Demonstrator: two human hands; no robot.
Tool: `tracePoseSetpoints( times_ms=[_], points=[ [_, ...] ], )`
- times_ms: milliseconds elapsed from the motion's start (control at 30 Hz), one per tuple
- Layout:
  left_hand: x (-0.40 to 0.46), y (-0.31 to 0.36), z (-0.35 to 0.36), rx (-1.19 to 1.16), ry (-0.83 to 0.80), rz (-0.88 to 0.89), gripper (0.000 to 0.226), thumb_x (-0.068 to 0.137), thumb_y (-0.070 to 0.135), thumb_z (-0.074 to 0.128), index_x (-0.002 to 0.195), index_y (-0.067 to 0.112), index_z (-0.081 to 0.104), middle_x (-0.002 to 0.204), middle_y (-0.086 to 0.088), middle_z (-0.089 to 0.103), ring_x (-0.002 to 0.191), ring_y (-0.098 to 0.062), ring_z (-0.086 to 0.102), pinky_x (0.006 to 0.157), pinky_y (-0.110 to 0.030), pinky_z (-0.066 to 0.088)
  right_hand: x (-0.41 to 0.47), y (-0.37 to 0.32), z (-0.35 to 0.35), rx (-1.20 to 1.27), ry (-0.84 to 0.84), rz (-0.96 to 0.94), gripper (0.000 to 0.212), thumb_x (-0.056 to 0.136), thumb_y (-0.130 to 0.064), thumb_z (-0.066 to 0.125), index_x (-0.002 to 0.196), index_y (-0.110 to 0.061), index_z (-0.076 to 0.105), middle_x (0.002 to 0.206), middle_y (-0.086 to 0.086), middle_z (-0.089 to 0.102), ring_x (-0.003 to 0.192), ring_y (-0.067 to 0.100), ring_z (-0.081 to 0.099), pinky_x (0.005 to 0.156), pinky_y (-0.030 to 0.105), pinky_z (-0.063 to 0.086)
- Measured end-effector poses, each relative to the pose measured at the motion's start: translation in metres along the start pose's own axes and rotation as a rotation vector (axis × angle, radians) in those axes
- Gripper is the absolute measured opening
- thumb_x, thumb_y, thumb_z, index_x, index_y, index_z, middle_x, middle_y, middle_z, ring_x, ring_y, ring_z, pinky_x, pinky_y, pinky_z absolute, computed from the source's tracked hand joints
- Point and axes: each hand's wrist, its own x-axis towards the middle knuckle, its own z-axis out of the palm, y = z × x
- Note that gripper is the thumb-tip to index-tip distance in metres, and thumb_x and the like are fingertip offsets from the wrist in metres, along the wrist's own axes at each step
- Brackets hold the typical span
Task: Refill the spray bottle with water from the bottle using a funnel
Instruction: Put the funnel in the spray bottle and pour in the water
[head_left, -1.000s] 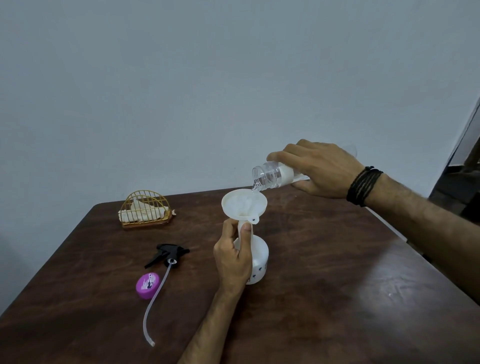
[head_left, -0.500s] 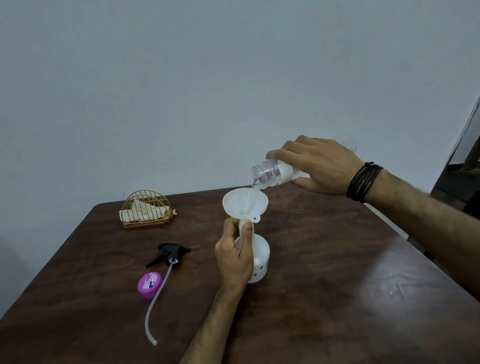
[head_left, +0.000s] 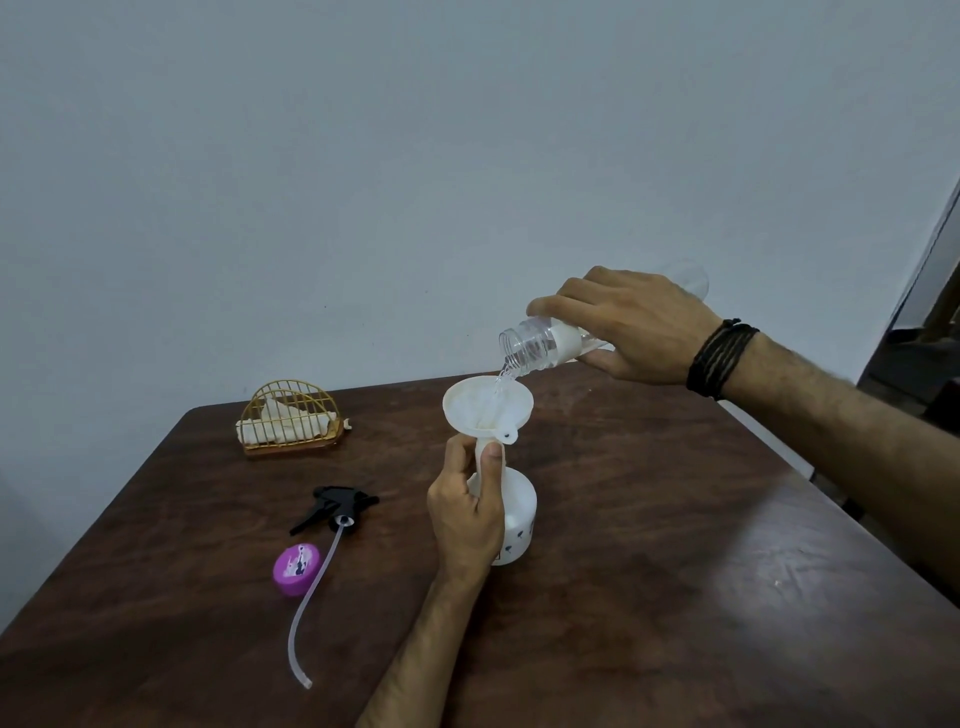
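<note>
Clear bottle (head_left: 540, 343) pours into funnel (head_left: 480, 408) near table (head_left: 675, 597) edge.

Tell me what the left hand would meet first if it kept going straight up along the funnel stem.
The left hand would first meet the underside of the funnel cone, directly above its fingertips; depth looks aligned.

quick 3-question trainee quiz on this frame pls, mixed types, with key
1. True or false: the black sprayer head is screwed onto the spray bottle.
2. Which hand tilts the clear water bottle? A left hand B right hand
3. Fill in: the left hand steadies the stem of the white ____.

Key: 1 false, it lies on the table; 2 B; 3 funnel.
</note>
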Motion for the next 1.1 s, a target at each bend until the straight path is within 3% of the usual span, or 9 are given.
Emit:
tracePoseSetpoints(
  times_ms=[567, 867, 1100],
  points=[
    [-0.001, -0.001, 0.0, -0.006, -0.004, -0.004, 0.021, 0.098, 0.043, 0.048, 0.098, 0.025, 0.059, 0.093, 0.018, 0.066, 0.084, -0.004, 0.066, 0.065, -0.01, 0.047, 0.005, 0.001, -0.005, -0.05, 0.032, -0.045, 0.052, 0.084, -0.02, 0.067, 0.133, -0.025, 0.052, 0.109, -0.001, 0.063, 0.088, 0.025, 0.058, 0.073, 0.039, 0.051],
    [0.0, 0.0, 0.0, 0.007, -0.004, 0.004, 0.021, 0.098, 0.042, 0.048, 0.097, 0.024, 0.06, 0.093, 0.029, 0.063, 0.084, -0.001, 0.065, 0.066, -0.009, 0.046, 0.011, 0.003, -0.005, -0.115, 0.029, -0.09, 0.054, 0.083, -0.016, 0.066, 0.134, -0.024, 0.05, 0.111, 0.002, 0.063, 0.091, 0.028, 0.057, 0.082, 0.043, 0.05],
    [0.0, -0.002, 0.0, 0.016, -0.005, 0.009, 0.019, 0.099, 0.041, 0.048, 0.098, 0.026, 0.059, 0.094, 0.025, 0.064, 0.084, -0.004, 0.065, 0.064, -0.012, 0.047, 0.015, 0.001, -0.005, -0.155, 0.056, -0.144, 0.045, 0.089, -0.015, 0.052, 0.132, -0.024, 0.054, 0.11, 0.003, 0.062, 0.088, 0.029, 0.056, 0.082, 0.044, 0.048]
  ],
)
